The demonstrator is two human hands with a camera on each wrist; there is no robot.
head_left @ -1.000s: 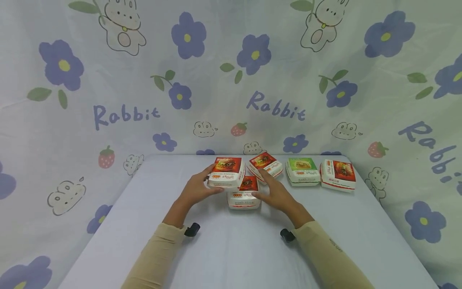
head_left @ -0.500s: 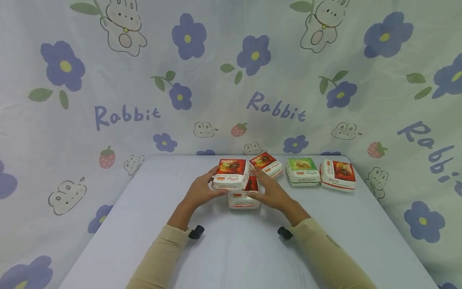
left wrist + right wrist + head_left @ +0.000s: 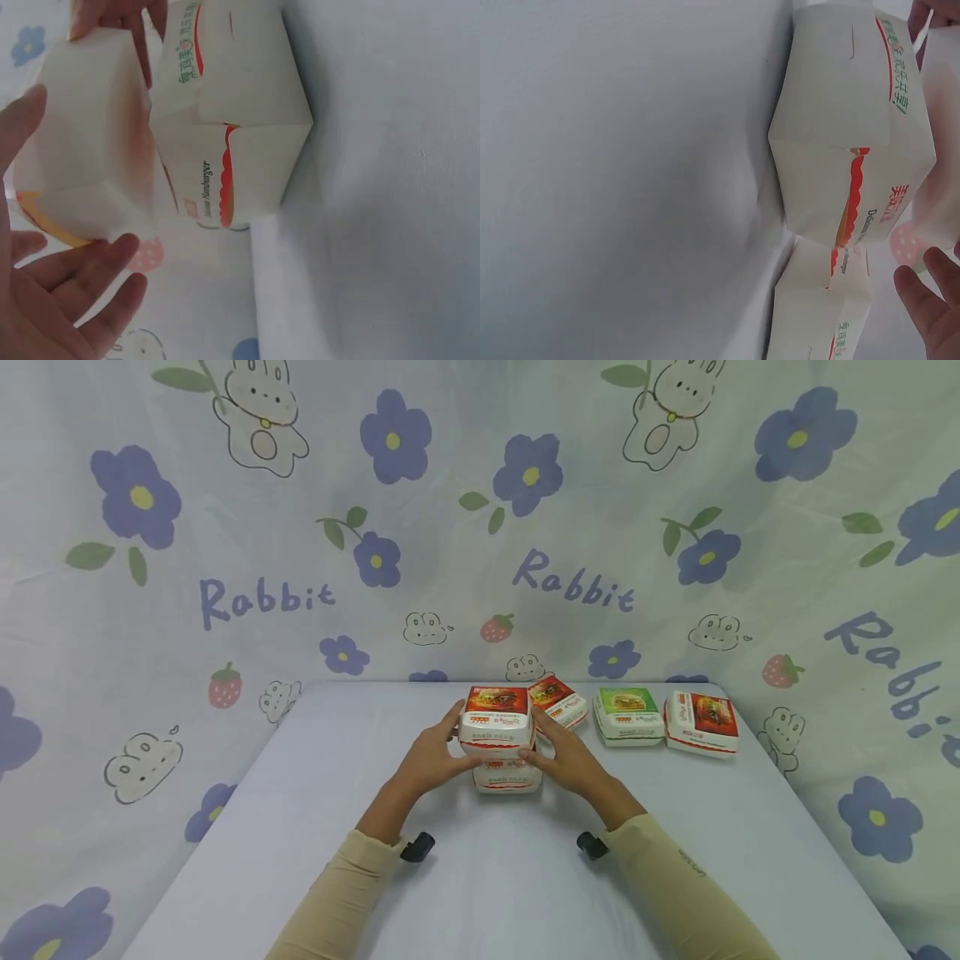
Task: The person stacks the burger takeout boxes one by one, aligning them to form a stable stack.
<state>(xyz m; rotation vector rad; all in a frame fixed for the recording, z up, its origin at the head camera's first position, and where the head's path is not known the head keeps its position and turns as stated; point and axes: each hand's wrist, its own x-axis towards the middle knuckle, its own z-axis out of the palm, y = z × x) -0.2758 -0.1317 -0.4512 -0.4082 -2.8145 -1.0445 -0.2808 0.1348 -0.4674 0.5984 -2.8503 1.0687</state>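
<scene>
Between both hands is a white burger box (image 3: 497, 727) with a red top and a burger picture, held just over a similar box (image 3: 508, 780) on the table. My left hand (image 3: 429, 762) holds the upper box by its left side, the thumb at the front. At its right side my right hand (image 3: 572, 763) grips it with thumb and fingers. In the left wrist view the raised box (image 3: 82, 120) is slightly tilted over the lower box (image 3: 247, 97). Whether the two boxes touch, I cannot tell. The upper box hides the lower one's top.
Behind the right hand, another red-topped box (image 3: 564, 710) lies angled. Farther right are a green-topped box (image 3: 630, 718) and a red-topped box (image 3: 702, 724). The white table (image 3: 480, 893) meets a patterned cloth backdrop (image 3: 450, 527) at its back edge.
The held box has moved right, from the upper left of the lower box to over it. The left hand moved with it, and the right hand has come onto its right side.
</scene>
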